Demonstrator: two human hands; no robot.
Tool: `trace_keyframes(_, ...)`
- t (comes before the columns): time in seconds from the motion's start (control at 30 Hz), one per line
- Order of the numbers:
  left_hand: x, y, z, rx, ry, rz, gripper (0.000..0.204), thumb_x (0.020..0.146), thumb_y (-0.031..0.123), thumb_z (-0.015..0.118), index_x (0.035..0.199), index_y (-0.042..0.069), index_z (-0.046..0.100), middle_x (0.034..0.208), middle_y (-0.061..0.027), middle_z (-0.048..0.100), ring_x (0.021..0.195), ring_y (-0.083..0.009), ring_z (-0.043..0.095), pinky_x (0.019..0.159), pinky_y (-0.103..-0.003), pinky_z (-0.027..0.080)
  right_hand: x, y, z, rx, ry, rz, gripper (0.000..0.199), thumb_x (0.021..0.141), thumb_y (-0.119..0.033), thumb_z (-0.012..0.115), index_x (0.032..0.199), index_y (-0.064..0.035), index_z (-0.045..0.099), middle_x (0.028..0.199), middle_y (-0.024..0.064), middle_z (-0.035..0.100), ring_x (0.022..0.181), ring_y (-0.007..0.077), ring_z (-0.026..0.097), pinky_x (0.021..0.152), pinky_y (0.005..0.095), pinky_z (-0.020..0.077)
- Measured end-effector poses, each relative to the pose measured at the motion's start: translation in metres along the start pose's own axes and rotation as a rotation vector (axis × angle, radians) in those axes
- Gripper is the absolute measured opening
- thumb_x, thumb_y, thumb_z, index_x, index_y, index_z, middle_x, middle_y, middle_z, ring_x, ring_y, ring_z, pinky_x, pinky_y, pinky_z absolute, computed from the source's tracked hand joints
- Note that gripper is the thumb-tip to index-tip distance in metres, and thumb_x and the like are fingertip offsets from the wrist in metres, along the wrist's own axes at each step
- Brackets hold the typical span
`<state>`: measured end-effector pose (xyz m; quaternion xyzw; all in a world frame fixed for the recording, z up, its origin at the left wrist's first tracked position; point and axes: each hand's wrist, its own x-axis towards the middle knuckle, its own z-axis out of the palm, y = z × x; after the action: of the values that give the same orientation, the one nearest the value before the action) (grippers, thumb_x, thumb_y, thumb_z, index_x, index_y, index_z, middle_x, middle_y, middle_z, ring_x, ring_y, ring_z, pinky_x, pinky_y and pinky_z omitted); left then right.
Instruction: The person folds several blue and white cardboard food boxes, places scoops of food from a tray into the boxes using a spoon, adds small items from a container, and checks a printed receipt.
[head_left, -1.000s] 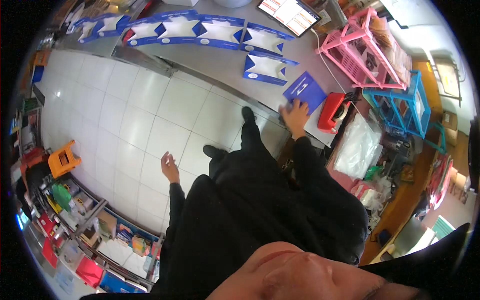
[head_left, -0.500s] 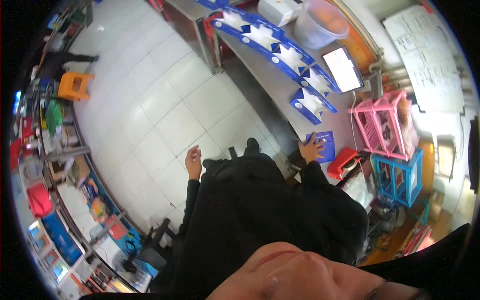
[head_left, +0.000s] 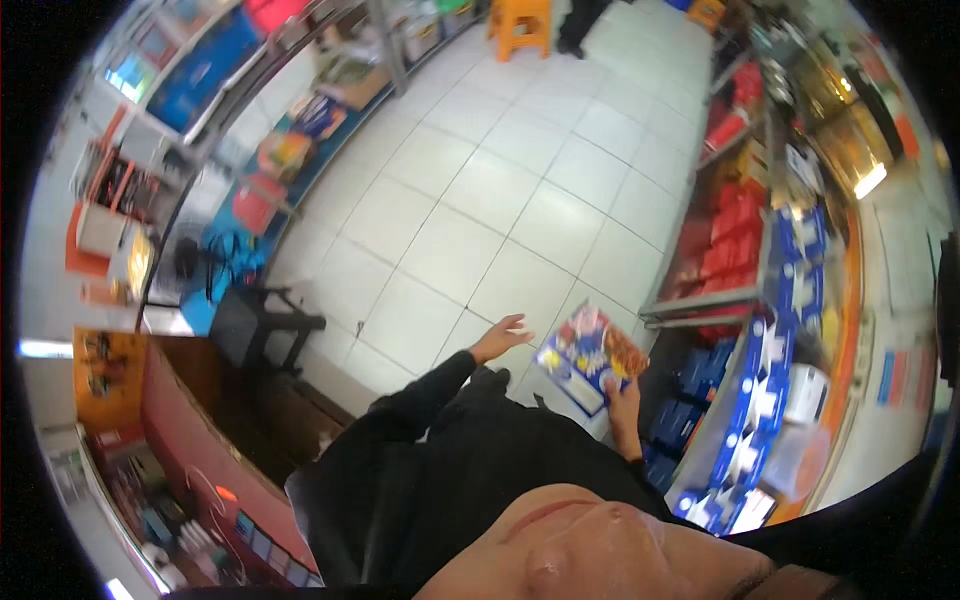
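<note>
My right hand (head_left: 624, 408) grips the near right edge of a flat folded carton (head_left: 590, 355), with the thumb on top. The carton is blue, with colourful food pictures and a white strip, and is held tilted above the floor. My left hand (head_left: 502, 338) is in the air to the left of the carton, apart from it. Its fingers are stretched out and hold nothing.
Blue-and-white open boxes (head_left: 770, 370) line the metal counter on the right, near a white bucket (head_left: 800, 460). Blue packs (head_left: 680, 420) and red packs (head_left: 735, 235) fill the shelves below. A black stool (head_left: 265, 320) stands left; an orange stool (head_left: 522, 25) stands far off.
My body has turned left, away from the tablet end of the counter. My right hand, earlier flat on a blue piece on the counter, now holds the carton up. My left hand stays empty.
</note>
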<state>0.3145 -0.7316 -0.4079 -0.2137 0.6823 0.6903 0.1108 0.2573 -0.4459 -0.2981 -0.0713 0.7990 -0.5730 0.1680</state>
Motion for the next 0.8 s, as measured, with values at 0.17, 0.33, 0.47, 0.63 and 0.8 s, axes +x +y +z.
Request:
trace_keyframes(0.17, 0.025, 0.082, -0.057, -0.53, -0.33, -0.052, 0.046, 0.09, 0.032, 0.053, 0.128, 0.006, 0.046, 0.115, -0.0041, 0.056, 0.101, -0.0139, 0.055, 0.084, -0.03, 0.047, 0.095, -0.025, 0.075, 0.316, -0.157, 0.075, 0.047, 0.085, -0.017, 0.061, 0.123, 0.0008, 0.042, 0.112, 0.0091, 0.055, 0.1, 0.0173, 0.053, 0.088, 0.0306, 0.0416)
trace_keyframes(0.33, 0.113, 0.078, -0.157, -0.336, -0.15, -0.056, 0.034, 0.087, 0.018, 0.056, 0.118, 0.003, 0.054, 0.098, -0.0041, 0.063, 0.088, -0.0121, 0.061, 0.077, -0.028, 0.051, 0.176, -0.051, 0.134, 0.202, -0.207, 0.39, 0.039, 0.085, -0.02, 0.061, 0.117, -0.0054, 0.043, 0.102, 0.0135, 0.058, 0.084, 0.0199, 0.061, 0.066, 0.0319, 0.0519)
trace_keyframes(0.47, 0.183, 0.024, -0.303, -0.921, 0.327, -0.257, 0.023, 0.085, 0.012, 0.056, 0.105, 0.001, 0.058, 0.093, -0.0068, 0.064, 0.08, -0.017, 0.064, 0.07, -0.034, 0.054, 0.289, 0.012, 0.191, -0.142, -0.215, 0.479, 0.031, 0.086, -0.02, 0.056, 0.112, -0.0066, 0.048, 0.087, 0.0105, 0.061, 0.068, 0.0201, 0.062, 0.053, 0.0315, 0.0517)
trace_keyframes(0.63, 0.219, -0.01, -0.506, -1.157, 0.938, -0.295, 0.02, 0.08, 0.011, 0.059, 0.096, 0.001, 0.058, 0.09, -0.0089, 0.062, 0.077, -0.0224, 0.064, 0.066, -0.039, 0.054, 0.441, 0.028, 0.287, -0.282, -0.467, 0.452, 0.025, 0.083, -0.018, 0.055, 0.107, -0.0095, 0.054, 0.083, 0.0081, 0.062, 0.063, 0.0154, 0.059, 0.047, 0.0262, 0.0459)
trace_keyframes(0.8, 0.264, 0.001, -0.703, -1.018, 1.421, -0.142, 0.017, 0.074, 0.01, 0.061, 0.088, 0.0, 0.057, 0.087, -0.0111, 0.061, 0.074, -0.0277, 0.063, 0.061, -0.043, 0.055, 0.571, -0.042, 0.401, -0.382, -0.501, 0.147, 0.023, 0.085, -0.018, 0.054, 0.106, -0.0092, 0.055, 0.079, 0.0054, 0.062, 0.061, 0.0126, 0.058, 0.047, 0.0242, 0.0443)
